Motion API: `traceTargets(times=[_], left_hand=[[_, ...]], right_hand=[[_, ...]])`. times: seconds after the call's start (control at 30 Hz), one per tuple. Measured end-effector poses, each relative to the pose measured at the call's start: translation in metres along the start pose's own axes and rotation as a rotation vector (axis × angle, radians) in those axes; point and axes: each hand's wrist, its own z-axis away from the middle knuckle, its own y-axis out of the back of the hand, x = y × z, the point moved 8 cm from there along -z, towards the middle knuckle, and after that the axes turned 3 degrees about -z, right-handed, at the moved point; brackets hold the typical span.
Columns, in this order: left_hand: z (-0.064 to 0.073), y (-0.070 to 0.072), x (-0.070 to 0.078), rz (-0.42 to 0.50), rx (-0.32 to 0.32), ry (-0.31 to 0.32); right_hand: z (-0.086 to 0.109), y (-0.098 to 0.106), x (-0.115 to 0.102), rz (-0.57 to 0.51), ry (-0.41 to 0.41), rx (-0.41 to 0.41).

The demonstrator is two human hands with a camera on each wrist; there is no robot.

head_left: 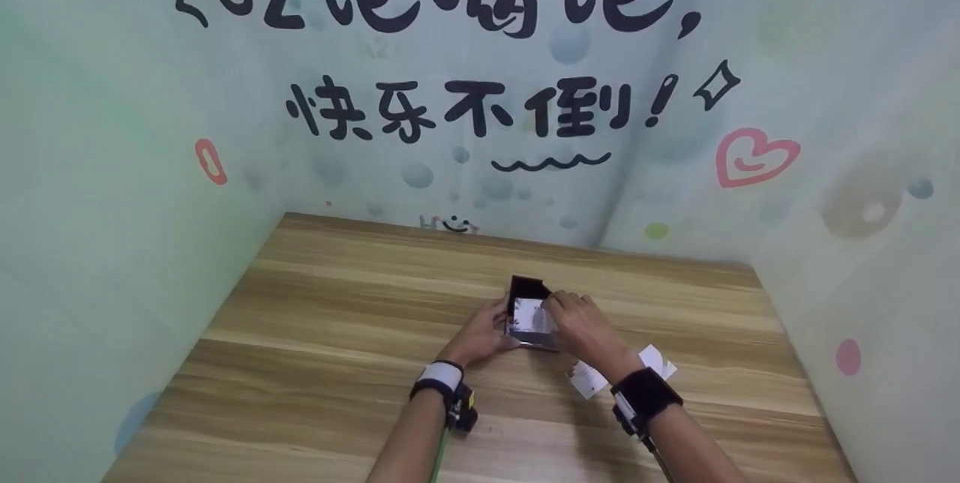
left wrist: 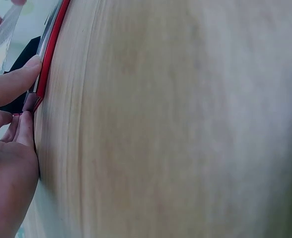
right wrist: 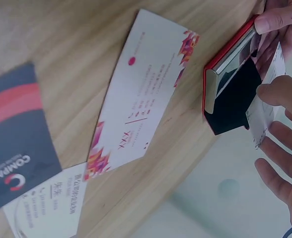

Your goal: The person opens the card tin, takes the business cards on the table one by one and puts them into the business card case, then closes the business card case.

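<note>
A business card case [right wrist: 229, 57] with a red outside, black lining and a shiny metal frame stands with its flap raised. My left hand [head_left: 478, 334] grips its side, thumb on the frame and fingers below, as the left wrist view shows at the red edge [left wrist: 51, 49]. My right hand [head_left: 581, 322] pinches a white business card [right wrist: 259, 119] between thumb and fingers, just over the case's black flap [head_left: 526, 286]. Whether the card touches the case inside, I cannot tell. Small dark print marks that card.
Near my right forearm lie several business cards on the wooden table [head_left: 337, 303]: a white one with pink-orange corners [right wrist: 141, 94], a dark one with a red band [right wrist: 17, 134], and another white one [right wrist: 51, 203] partly under it. Printed cloth walls [head_left: 480, 190] border the table.
</note>
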Motion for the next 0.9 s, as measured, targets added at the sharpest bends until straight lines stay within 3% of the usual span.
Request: traceTargets(times=[0.27,0.57,0.73,0.9], left_hand=[[-0.002,-0.001,0.004,-0.004,0.002,-0.047],[-0.001,-0.002,0.004,0.039,-0.025,-0.073],[0.000,-0.002,0.004,0.007,-0.013,-0.059],[-0.001,-0.001,0.001,0.032,0.001,-0.029]], right_hand=[[-0.007,-0.007,0.003,-0.008,-0.021,-0.048],[-0.011,-0.020,0.014,-0.073,-0.120,-0.114],[-0.010,-0.030,0.015,-0.074,-0.151,-0.143],[-0.009,-0.037,0.011,-0.025,-0.138,-0.132]])
